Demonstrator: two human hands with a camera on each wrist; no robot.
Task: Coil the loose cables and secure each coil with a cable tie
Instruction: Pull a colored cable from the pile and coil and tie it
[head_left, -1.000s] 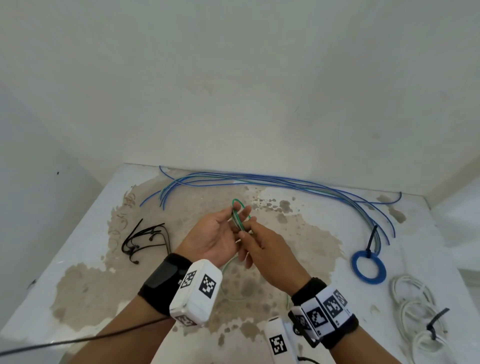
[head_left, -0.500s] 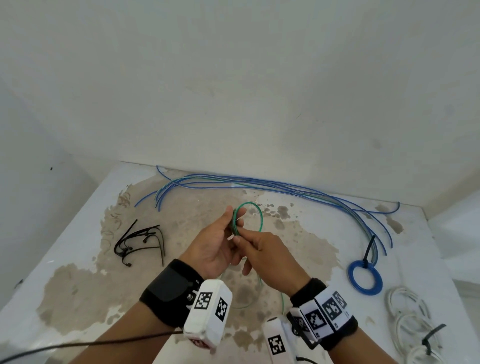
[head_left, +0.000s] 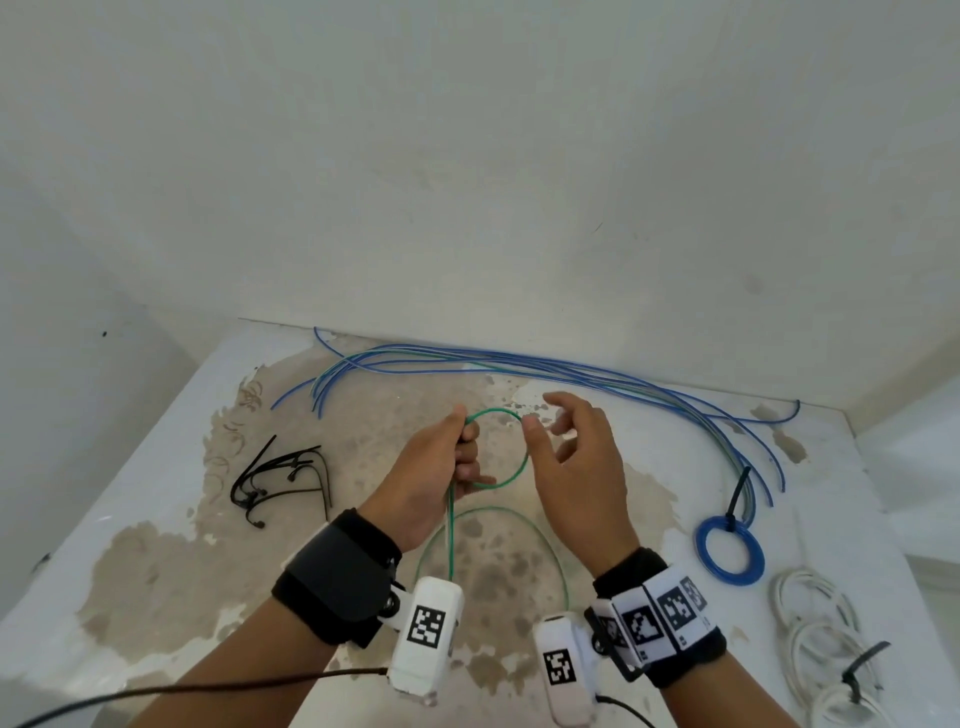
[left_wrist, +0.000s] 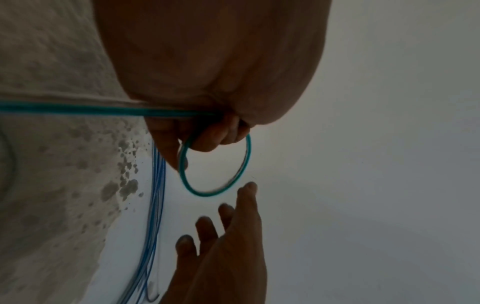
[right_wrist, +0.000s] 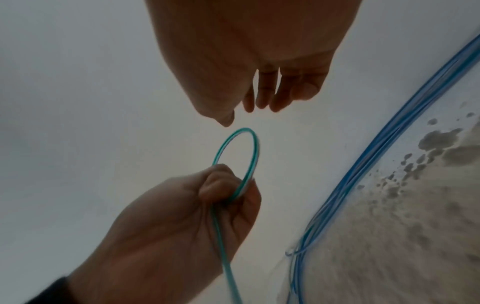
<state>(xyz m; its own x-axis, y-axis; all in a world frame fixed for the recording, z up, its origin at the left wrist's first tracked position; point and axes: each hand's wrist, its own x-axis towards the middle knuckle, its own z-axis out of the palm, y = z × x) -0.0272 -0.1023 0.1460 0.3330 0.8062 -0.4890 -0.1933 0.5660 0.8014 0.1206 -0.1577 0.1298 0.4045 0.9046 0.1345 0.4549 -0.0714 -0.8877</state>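
While the stained table (head_left: 156, 519) is filling the lower frame, you're coiling: your left hand (head_left: 431, 483) is pinching the green cable (head_left: 506, 467) loop at centre, your right hand (head_left: 576, 467) is hovering spread and empty beside it. Next, I'd judge, it needs to catch the trailing slack.

Green cable (head_left: 521, 470), blue coil (head_left: 729, 551)
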